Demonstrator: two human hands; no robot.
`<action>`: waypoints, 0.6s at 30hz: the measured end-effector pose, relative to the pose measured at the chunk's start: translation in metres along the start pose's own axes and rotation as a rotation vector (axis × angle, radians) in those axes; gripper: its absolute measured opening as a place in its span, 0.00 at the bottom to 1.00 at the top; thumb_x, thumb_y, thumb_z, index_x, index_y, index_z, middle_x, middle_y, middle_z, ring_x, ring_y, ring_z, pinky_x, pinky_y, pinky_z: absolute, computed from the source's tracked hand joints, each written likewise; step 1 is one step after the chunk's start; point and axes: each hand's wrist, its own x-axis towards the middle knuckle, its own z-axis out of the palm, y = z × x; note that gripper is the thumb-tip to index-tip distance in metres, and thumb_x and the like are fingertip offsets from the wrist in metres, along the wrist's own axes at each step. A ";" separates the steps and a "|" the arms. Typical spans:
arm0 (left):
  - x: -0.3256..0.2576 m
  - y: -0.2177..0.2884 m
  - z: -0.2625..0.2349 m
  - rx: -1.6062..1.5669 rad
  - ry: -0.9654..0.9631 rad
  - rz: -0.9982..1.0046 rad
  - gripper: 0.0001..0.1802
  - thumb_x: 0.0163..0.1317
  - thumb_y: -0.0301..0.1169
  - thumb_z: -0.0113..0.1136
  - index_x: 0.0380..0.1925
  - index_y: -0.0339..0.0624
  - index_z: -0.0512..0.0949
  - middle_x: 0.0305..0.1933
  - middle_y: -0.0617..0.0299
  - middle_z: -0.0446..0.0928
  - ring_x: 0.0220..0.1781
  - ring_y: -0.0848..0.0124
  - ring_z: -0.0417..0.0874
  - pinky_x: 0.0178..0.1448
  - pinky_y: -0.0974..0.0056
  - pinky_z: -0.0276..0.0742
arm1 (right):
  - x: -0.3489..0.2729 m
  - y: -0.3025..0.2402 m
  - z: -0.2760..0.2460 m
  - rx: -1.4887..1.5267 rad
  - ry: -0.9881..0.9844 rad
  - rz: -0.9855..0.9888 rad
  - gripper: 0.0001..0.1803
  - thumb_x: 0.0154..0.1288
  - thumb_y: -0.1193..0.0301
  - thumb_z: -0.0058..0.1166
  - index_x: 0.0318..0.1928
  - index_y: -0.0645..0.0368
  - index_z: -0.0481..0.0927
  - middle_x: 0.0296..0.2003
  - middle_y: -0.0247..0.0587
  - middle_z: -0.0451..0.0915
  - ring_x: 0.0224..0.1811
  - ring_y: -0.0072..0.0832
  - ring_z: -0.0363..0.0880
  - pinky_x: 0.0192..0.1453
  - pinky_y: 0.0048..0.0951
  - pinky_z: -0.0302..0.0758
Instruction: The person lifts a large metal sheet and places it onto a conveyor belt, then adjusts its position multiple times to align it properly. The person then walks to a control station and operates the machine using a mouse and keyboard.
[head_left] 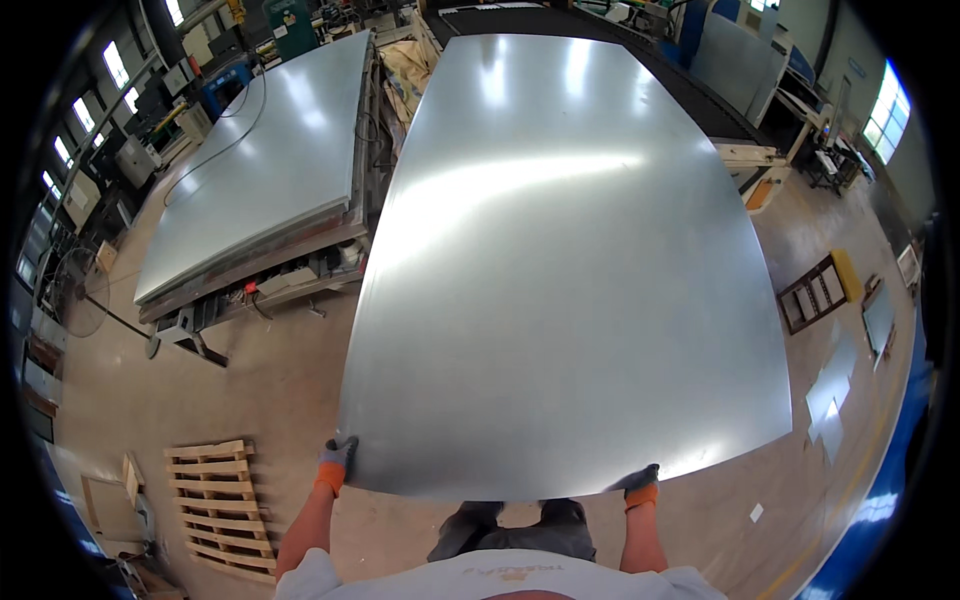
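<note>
While both gloved hands grip only its near edge, the large galvanized steel sheet (570, 270) could flex, slip or swing against the stacked sheets (270, 150) left of it. Left hand (336, 458) pinches the sheet's near-left corner, fingers curled over it; right hand (638, 480) clamps the near-right edge from beneath, forearms raised. A wooden pallet (215, 505) lies on the floor, left of and below the sheet.

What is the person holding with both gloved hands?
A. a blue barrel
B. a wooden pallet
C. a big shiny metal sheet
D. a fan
C: the left hand and the right hand each grip the near edge of the big shiny metal sheet, while the wooden pallet lies on the floor apart from them.
</note>
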 end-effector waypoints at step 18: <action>-0.125 -0.078 0.106 -0.053 0.078 -0.181 0.26 0.45 0.45 0.79 0.32 0.33 0.83 0.30 0.61 0.83 0.30 0.72 0.78 0.41 0.64 0.75 | 0.090 0.022 -0.129 0.242 -0.086 0.249 0.47 0.66 0.34 0.32 0.71 0.56 0.59 0.71 0.53 0.58 0.71 0.50 0.57 0.74 0.53 0.52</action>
